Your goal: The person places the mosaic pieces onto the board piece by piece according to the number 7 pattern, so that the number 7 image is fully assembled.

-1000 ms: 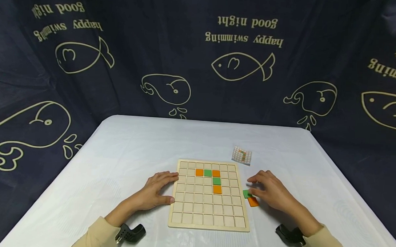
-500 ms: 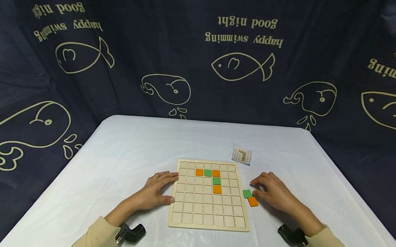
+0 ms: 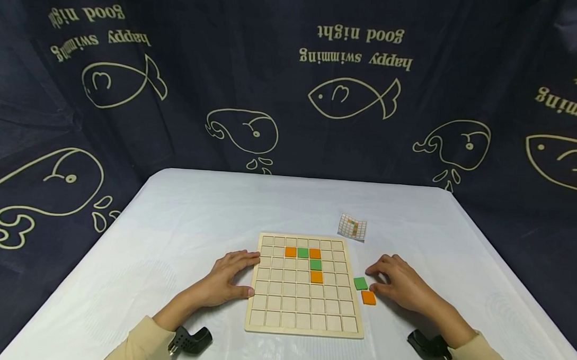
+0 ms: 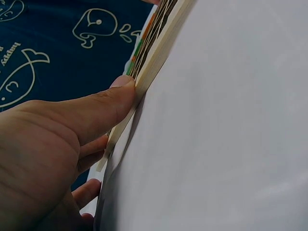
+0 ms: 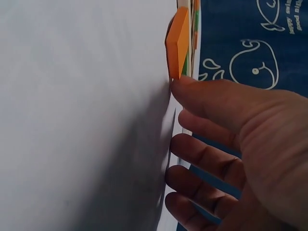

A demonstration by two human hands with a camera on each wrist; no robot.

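Observation:
A wooden grid board (image 3: 288,303) lies flat, with orange tiles (image 3: 316,277) and green tiles (image 3: 316,264) set in some of its squares. My left hand (image 3: 225,278) rests along the board's left edge, fingers fairly straight and thumb (image 4: 122,84) touching the rim. To the right of the board lie a loose green tile (image 3: 360,283) and, just below it, a loose orange tile (image 3: 368,298). My right hand (image 3: 399,279) is beside both, its fingers loosely bent and holding nothing. In the right wrist view the thumb tip is at the near end of the orange tile (image 5: 178,45).
A small printed card (image 3: 352,227) showing a coloured grid lies beyond the board's upper right corner. White cloth covers the table (image 3: 211,209). A dark printed curtain (image 3: 290,143) hangs behind it. Black wrist devices (image 3: 193,340) are on both arms.
My right hand has drawn back slightly to the right and nearer. The loose orange tile has shifted towards me, so it now lies apart from the green tile. The left hand stays put.

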